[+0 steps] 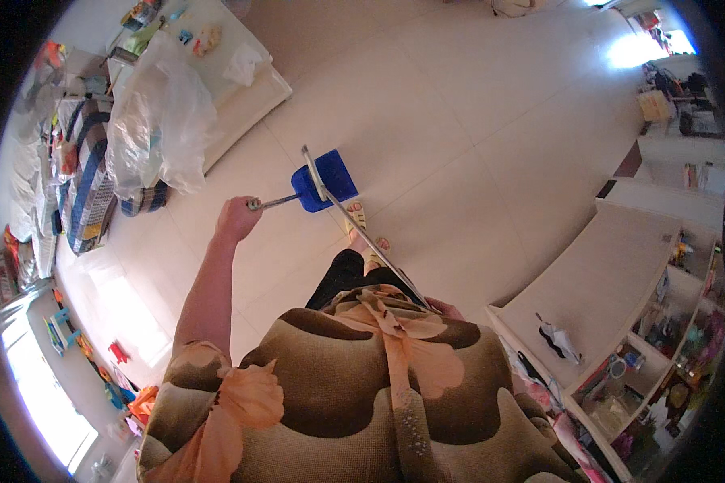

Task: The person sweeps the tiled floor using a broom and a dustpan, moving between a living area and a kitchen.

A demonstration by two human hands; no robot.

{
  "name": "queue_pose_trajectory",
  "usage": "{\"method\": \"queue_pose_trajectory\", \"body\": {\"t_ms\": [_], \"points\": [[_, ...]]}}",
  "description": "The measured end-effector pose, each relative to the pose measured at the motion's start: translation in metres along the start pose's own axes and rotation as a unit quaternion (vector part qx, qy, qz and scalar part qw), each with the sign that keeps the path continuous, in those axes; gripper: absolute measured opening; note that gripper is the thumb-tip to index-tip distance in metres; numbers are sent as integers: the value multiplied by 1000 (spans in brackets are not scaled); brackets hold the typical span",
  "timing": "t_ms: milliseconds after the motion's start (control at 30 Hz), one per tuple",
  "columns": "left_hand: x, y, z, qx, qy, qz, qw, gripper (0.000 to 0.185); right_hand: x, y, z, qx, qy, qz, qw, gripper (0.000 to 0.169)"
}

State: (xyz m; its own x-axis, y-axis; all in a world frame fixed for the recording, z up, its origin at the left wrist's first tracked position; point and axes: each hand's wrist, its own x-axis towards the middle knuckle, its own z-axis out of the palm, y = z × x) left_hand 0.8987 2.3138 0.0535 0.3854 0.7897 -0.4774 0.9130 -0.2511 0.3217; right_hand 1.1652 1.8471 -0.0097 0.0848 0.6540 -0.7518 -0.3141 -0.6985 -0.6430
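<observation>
My left hand grips the end of a dustpan's metal handle, out to the left at arm's length. The blue dustpan is just ahead of my feet, its open side turned right. Across the pan runs the narrow pale head of a long-handled floor tool, a broom or squeegee; I cannot tell which. Its silver pole slants back past my legs to my right hand, which is closed around the upper part near my waist. My patterned top hides part of that hand and the pole's end.
Pale floor tiles stretch ahead. At upper left, a clear plastic bag hangs over a white table, beside checked padded seating. On the right, a cabinet with filled compartments bears a small folded item. A red object lies at left.
</observation>
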Motion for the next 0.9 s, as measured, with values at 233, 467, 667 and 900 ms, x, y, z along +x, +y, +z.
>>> {"method": "queue_pose_trajectory", "body": {"t_ms": [233,467,667,900], "points": [[-86,-19,11,-46,17,22,999,23,-100,-1,-22,-213,202,103,950,36],[-131,-52,24,-46,6,17,999,26,-118,-4,-9,-339,308,64,887,39],[-116,-66,46,0,-29,51,998,26,-102,41,51,-385,280,134,869,38],[-91,-64,39,43,-41,136,989,25,-99,128,214,-131,153,65,977,38]]}}
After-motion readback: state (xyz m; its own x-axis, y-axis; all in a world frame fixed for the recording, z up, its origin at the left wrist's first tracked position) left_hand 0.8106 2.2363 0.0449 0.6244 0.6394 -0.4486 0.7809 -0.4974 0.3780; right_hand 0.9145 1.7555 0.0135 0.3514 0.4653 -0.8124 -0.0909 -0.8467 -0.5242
